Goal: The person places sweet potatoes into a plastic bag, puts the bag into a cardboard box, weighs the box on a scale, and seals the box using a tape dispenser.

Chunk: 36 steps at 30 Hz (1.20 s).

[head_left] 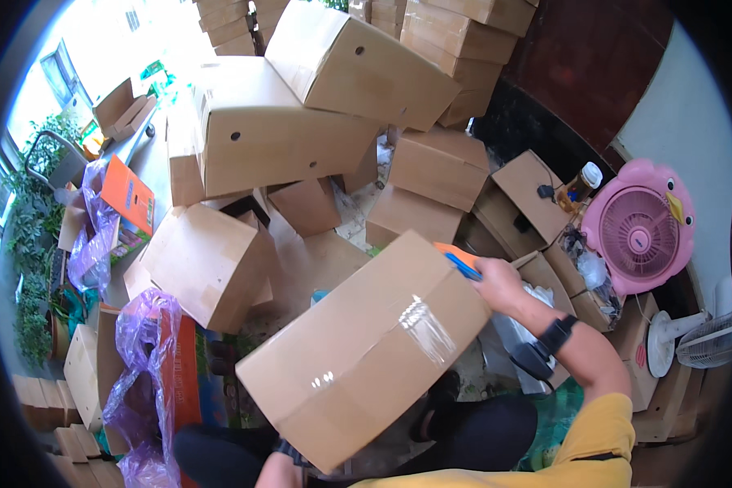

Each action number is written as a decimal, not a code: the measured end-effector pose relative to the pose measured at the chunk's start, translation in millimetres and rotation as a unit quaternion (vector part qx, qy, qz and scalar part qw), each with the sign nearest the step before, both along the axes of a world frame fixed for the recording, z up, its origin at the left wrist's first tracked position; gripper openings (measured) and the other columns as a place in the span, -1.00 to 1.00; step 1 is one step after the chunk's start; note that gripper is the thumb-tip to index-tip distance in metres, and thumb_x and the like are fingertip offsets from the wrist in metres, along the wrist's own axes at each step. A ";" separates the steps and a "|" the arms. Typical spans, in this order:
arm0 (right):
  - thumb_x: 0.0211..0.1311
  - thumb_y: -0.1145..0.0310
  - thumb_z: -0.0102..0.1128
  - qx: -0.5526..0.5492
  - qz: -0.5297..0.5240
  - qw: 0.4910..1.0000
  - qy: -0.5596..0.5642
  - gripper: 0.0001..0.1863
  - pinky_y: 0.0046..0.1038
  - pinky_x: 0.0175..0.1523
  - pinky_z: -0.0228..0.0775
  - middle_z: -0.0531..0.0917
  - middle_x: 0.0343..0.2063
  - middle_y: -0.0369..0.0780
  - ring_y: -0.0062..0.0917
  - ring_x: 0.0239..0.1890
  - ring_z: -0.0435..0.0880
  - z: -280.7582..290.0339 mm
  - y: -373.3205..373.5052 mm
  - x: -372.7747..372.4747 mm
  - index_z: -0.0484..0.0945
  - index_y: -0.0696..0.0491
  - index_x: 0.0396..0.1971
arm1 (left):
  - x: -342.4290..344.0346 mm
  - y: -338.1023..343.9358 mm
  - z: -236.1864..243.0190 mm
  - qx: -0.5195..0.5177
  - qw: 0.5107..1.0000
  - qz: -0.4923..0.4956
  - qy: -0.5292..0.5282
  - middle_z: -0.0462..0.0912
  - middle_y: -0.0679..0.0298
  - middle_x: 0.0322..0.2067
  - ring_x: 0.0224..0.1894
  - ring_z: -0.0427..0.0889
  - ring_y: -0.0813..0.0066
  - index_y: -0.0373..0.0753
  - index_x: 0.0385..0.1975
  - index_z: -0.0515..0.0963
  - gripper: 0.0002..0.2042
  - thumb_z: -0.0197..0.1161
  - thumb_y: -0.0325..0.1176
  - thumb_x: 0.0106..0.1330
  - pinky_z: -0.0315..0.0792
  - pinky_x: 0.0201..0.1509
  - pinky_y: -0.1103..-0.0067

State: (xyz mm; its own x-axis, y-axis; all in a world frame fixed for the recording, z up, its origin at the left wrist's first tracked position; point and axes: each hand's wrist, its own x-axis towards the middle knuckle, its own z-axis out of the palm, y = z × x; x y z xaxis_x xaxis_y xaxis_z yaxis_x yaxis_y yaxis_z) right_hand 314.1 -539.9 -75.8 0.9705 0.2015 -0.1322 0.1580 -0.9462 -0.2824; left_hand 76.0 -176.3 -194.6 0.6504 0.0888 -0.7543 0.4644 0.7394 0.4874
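A closed cardboard box [358, 350] lies tilted across my lap, with strips of shiny clear tape on its upper face. My right hand [500, 285] is at the box's far right corner, closed around a slim blue tool [464, 267] that looks like a box cutter. Just behind that corner an orange edge [454, 250] shows; what it belongs to is hidden. At the near left corner of the box is my left hand [280, 472], mostly cut off by the picture's lower edge. Its fingers are out of sight behind the box.
Large cardboard boxes [293, 146] are piled ahead, with more stacked behind. A pink bird-shaped fan [638, 232] and a white fan [667, 337] stand at right, near a cup [581, 183]. Purple plastic wrap [142, 374] hangs over an orange carton [187, 366] at left.
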 end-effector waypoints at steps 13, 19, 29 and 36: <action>-0.02 -0.04 0.22 -0.039 -0.112 0.991 0.056 -0.49 -0.10 -0.27 0.42 0.59 -0.55 0.10 0.01 -0.42 0.59 26.2 -10.4 -110.9 0.56 0.22 -0.60 | 64.8 44.9 45.5 0.113 0.982 -0.151 0.003 0.61 0.25 -0.25 -0.22 0.59 0.43 -0.30 -0.13 0.50 -0.70 0.14 -0.19 0.33 0.49 -0.13 0.40; -0.11 -0.01 0.26 -0.036 -0.085 0.992 0.086 -0.53 -0.17 -0.25 0.43 0.61 -0.54 0.06 -0.06 -0.40 0.61 31.8 -32.9 -100.3 0.59 0.19 -0.53 | 84.1 63.8 34.9 0.135 0.968 -0.210 -0.026 0.61 0.26 -0.25 -0.20 0.58 0.45 -0.31 -0.13 0.50 -0.69 0.14 -0.18 0.33 0.48 -0.12 0.41; 0.10 0.26 0.29 0.422 -0.092 0.901 0.042 -0.75 -0.63 -0.42 0.27 0.53 -0.55 -0.40 -0.77 -0.52 0.43 137.6 -37.4 -105.6 0.56 0.17 -0.42 | 59.2 48.0 157.2 0.321 0.905 0.106 -0.259 0.61 0.25 -0.14 -0.10 0.56 0.52 -0.29 -0.01 0.49 -0.69 0.03 -0.22 0.42 0.39 -0.02 0.60; 0.03 0.16 0.35 0.463 0.058 0.867 0.174 -0.62 -0.66 -0.32 0.31 0.57 -0.47 -0.36 -0.74 -0.43 0.49 160.0 28.2 -118.7 0.58 0.20 -0.36 | 44.3 -36.5 203.8 0.002 0.929 -0.099 -0.357 0.50 0.18 0.03 0.12 0.42 0.35 -0.29 0.13 0.38 -0.45 -0.11 0.07 0.41 0.31 0.15 0.32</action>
State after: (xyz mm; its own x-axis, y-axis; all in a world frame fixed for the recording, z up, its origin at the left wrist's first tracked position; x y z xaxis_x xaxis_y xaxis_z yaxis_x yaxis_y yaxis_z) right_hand 195.5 -511.8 84.2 0.8703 0.4715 -0.1423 -0.0106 -0.2710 -0.9625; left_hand 120.4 -212.8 9.2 0.9887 -0.0831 -0.1245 0.1479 0.6711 0.7264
